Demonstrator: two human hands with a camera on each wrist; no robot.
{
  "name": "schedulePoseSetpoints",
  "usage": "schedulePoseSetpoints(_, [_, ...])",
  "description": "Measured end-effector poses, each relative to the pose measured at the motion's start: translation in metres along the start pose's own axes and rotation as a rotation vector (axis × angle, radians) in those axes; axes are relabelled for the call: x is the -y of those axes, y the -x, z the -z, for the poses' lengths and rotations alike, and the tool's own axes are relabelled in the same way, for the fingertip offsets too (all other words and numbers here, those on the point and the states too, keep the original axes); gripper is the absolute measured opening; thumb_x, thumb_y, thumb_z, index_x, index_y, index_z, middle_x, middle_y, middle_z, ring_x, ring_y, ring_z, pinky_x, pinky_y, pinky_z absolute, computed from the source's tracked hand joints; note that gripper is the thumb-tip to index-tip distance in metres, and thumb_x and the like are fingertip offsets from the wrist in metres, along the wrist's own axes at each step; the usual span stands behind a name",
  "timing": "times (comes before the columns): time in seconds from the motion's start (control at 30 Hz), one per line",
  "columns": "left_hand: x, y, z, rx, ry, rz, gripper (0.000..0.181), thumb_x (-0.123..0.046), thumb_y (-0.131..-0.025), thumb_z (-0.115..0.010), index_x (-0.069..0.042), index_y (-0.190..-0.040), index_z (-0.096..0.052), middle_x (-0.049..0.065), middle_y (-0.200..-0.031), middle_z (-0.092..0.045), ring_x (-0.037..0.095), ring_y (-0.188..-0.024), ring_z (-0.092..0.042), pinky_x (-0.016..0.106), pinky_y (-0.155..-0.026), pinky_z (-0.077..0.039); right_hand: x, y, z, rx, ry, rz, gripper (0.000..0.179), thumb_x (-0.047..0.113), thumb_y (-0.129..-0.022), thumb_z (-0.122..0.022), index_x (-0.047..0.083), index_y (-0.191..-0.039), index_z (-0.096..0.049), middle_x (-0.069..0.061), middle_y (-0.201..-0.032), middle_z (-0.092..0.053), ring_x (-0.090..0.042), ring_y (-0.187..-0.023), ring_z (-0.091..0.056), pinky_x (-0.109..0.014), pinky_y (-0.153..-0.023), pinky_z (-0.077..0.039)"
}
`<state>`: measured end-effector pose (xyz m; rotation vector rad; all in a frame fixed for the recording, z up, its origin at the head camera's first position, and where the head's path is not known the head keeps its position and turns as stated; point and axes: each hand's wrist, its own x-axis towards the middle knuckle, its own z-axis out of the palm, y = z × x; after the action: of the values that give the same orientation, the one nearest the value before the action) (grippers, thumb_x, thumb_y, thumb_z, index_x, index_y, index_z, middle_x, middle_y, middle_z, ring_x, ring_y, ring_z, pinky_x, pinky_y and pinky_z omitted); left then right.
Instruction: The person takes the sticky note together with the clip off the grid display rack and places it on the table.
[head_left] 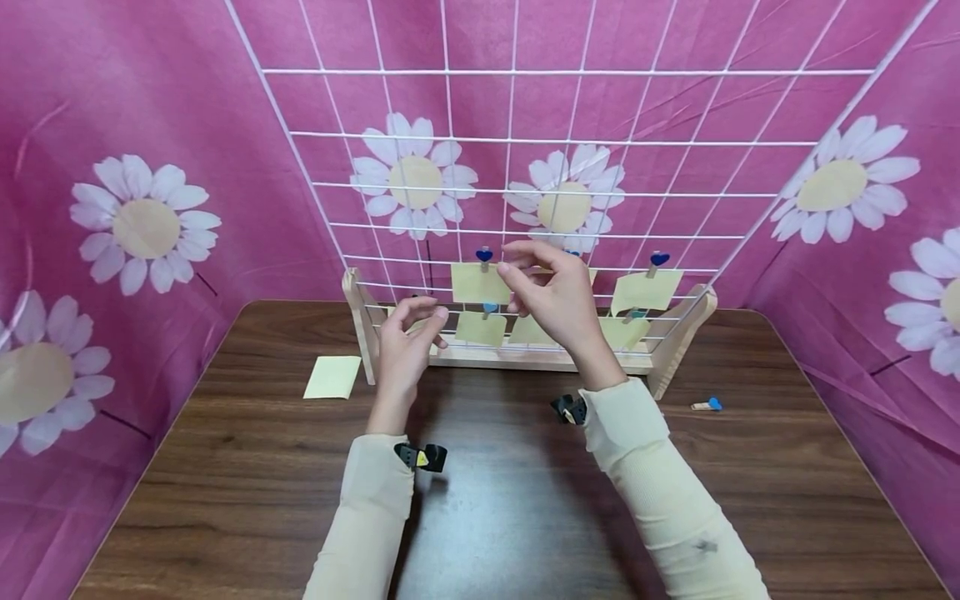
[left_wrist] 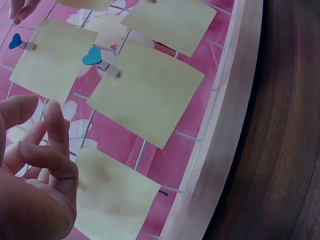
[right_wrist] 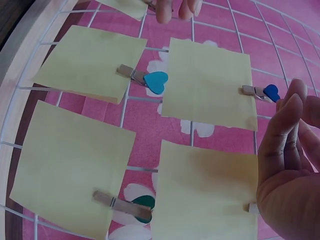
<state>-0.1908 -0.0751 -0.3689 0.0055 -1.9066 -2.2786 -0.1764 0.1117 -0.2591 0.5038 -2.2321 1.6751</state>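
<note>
Yellow paper notes (head_left: 480, 284) hang on a white wire grid (head_left: 513, 72), held by small wooden clothespins with heart tops. My right hand (head_left: 558, 292) is raised in front of the grid, beside a dark blue heart clothespin (head_left: 484, 255) on an upper note. Its bent thumb and fingers lie close to that blue heart (right_wrist: 271, 92) in the right wrist view, with nothing seen between them. Lower left, my left hand (head_left: 405, 346) hovers before the grid, fingers loosely bent and holding nothing. Near it hangs a note with a light blue heart clothespin (left_wrist: 92, 56). My right hand hides part of the notes behind it.
A yellow paper sheet (head_left: 332, 377) lies on the brown table (head_left: 225, 467) left of the wooden stand (head_left: 678, 346). One blue heart clothespin (head_left: 707, 404) lies on the table at the right. Pink flowered cloth (head_left: 247, 208) surrounds the table.
</note>
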Motion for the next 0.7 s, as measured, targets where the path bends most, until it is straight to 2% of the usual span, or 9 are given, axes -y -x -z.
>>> schedulePoseSetpoints(0.13, [-0.002,-0.001,-0.004,0.018,-0.005,0.027,0.031,-0.017,-0.084,-0.070,-0.006,-0.112,-0.060,0.007,-0.101,-0.063,0.013,-0.051,-0.057,0.017,-0.040,-0.033,0.002,-0.002,-0.002,-0.009,0.018,-0.005,0.027,0.007,-0.086,-0.065,-0.002,-0.112,-0.064,-0.021,-0.088,-0.067,-0.030,-0.050,-0.061,-0.034,-0.048,-0.054])
schedulePoseSetpoints(0.23, [-0.004,-0.003,-0.008,0.022,-0.024,0.051,0.033,-0.020,-0.083,-0.071,-0.008,-0.112,-0.060,0.006,-0.104,-0.064,0.013,-0.052,-0.059,0.018,-0.040,-0.033,-0.004,-0.006,-0.004,-0.012,0.037,0.001,0.029,0.009,-0.086,-0.066,0.002,-0.114,-0.064,-0.019,-0.088,-0.067,-0.035,-0.052,-0.061,-0.033,-0.048,-0.054])
schedulePoseSetpoints(0.43, [-0.006,-0.005,-0.012,0.028,-0.056,0.081,0.034,-0.022,-0.083,-0.071,-0.010,-0.113,-0.061,0.005,-0.107,-0.064,0.015,-0.053,-0.061,0.018,-0.038,-0.033,-0.023,-0.014,-0.009,-0.023,0.115,0.049,0.028,0.020,-0.086,-0.068,0.011,-0.113,-0.067,-0.009,-0.084,-0.070,-0.020,-0.048,-0.062,-0.025,-0.047,-0.052])
schedulePoseSetpoints(0.53, [-0.007,-0.006,-0.012,0.026,-0.071,0.088,0.035,-0.022,-0.083,-0.071,-0.009,-0.114,-0.061,0.006,-0.108,-0.063,0.016,-0.054,-0.061,0.018,-0.038,-0.032,-0.025,-0.016,-0.011,-0.028,0.165,0.066,0.029,0.023,-0.086,-0.068,0.012,-0.112,-0.067,-0.005,-0.082,-0.070,-0.013,-0.047,-0.061,-0.025,-0.047,-0.051])
schedulePoseSetpoints(0.6, [-0.013,-0.003,-0.013,0.023,-0.086,0.097,0.035,-0.020,-0.084,-0.070,-0.006,-0.115,-0.060,0.008,-0.108,-0.063,0.014,-0.053,-0.060,0.017,-0.039,-0.032,-0.024,-0.016,-0.012,-0.022,0.180,0.059,0.029,0.024,-0.086,-0.067,0.012,-0.113,-0.067,-0.004,-0.082,-0.070,-0.011,-0.047,-0.061,-0.026,-0.046,-0.051])
schedulePoseSetpoints(0.7, [-0.012,-0.004,-0.014,0.024,-0.088,0.101,0.033,-0.019,-0.084,-0.069,-0.008,-0.115,-0.060,0.007,-0.108,-0.063,0.012,-0.053,-0.059,0.017,-0.039,-0.032,-0.023,-0.016,-0.013,-0.011,0.206,0.050,0.030,0.025,-0.087,-0.066,0.013,-0.115,-0.066,-0.002,-0.082,-0.070,-0.010,-0.047,-0.060,-0.027,-0.045,-0.050])
